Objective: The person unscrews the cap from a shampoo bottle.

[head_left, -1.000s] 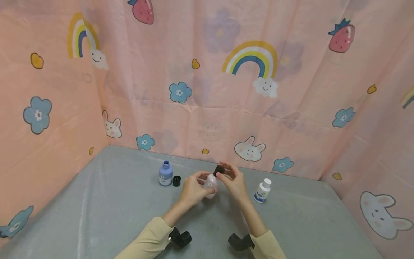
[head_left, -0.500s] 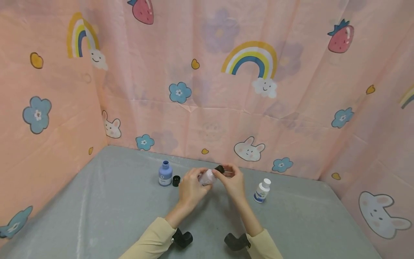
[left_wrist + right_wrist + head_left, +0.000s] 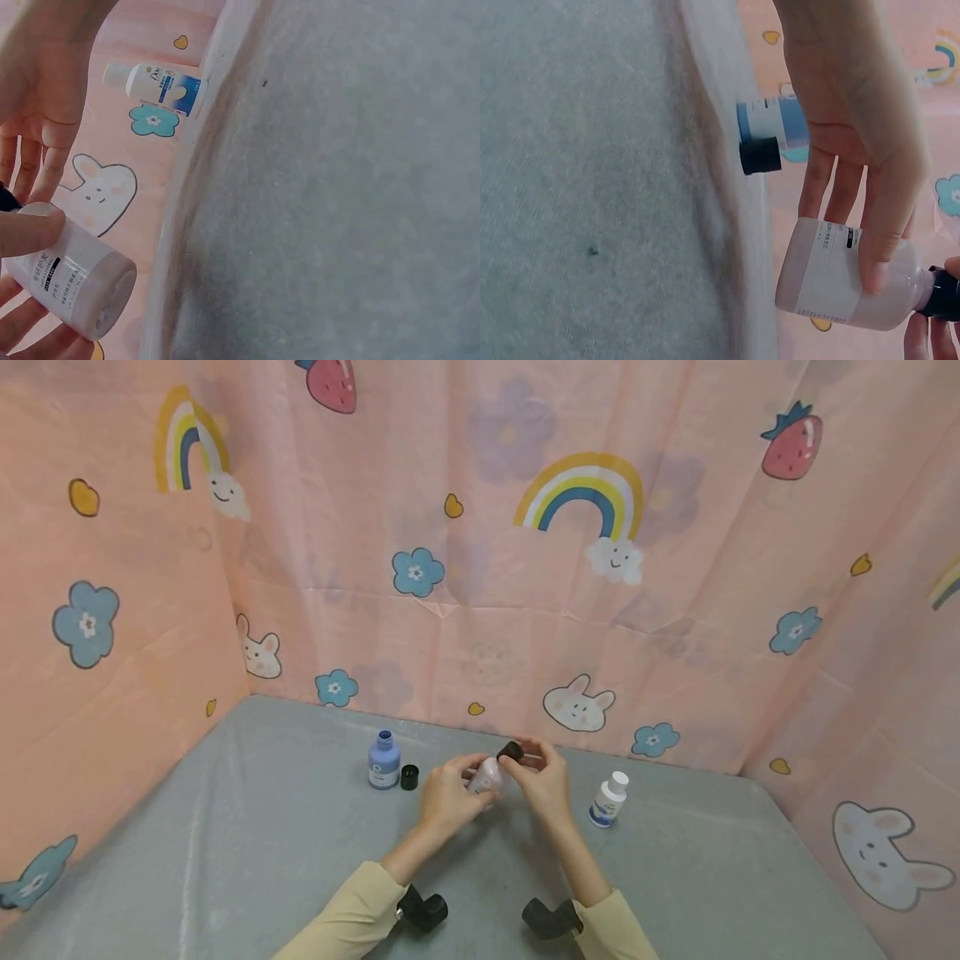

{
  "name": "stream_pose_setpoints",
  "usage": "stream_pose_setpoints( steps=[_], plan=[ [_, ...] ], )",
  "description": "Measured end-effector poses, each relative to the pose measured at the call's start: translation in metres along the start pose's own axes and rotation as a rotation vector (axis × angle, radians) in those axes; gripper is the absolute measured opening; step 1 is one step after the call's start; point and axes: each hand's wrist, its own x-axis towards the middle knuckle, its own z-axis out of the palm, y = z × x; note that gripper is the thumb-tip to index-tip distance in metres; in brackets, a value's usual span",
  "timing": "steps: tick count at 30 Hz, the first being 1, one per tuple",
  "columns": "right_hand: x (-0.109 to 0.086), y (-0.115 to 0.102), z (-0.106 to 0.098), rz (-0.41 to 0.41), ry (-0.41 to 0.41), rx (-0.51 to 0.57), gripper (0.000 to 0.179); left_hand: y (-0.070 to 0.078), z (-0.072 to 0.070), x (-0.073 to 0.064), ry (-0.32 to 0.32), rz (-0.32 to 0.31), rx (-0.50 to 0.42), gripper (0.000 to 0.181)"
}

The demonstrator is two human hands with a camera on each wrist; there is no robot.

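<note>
My left hand (image 3: 446,795) grips a small translucent pink bottle (image 3: 486,775) with a white label, held tilted with its neck toward the upper right. In the right wrist view the left thumb lies across this bottle (image 3: 832,274), the other fingers behind it. The fingers of my right hand (image 3: 546,787) pinch the black cap (image 3: 511,752) at the bottle's neck. Seen from the right wrist, the cap (image 3: 939,294) sits right at the neck. Only a dark bit of the cap shows at the edge of the left wrist view.
A blue bottle (image 3: 384,764) with a bare neck stands at the back left, a loose black cap (image 3: 409,777) beside it. To the right stands a white bottle (image 3: 608,799) with a white cap and blue label. A pink patterned curtain (image 3: 480,635) borders the grey table (image 3: 262,843).
The pink bottle first tips over toward level, then swings partly back up. Both hands stay on the bottle and its cap, shifting only slightly.
</note>
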Motion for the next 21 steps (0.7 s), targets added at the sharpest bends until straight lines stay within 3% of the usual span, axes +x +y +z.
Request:
stream_pose_setpoints(
  steps=[6,13,21],
  plan=[
    [0.0006,-0.0013,-0.0009,0.030,-0.027,0.012,0.034,0.0003,0.0009,0.0011,-0.046,-0.023,-0.013,0.049],
    [0.0012,-0.0004,0.0028,0.017,-0.042,0.041,0.032,-0.0009,0.0012,0.0010,-0.025,-0.046,0.022,0.050],
    [0.0037,0.0002,0.0051,0.009,-0.022,0.062,0.033,-0.0050,0.0004,0.0003,-0.027,-0.078,-0.007,0.050]
  ],
)
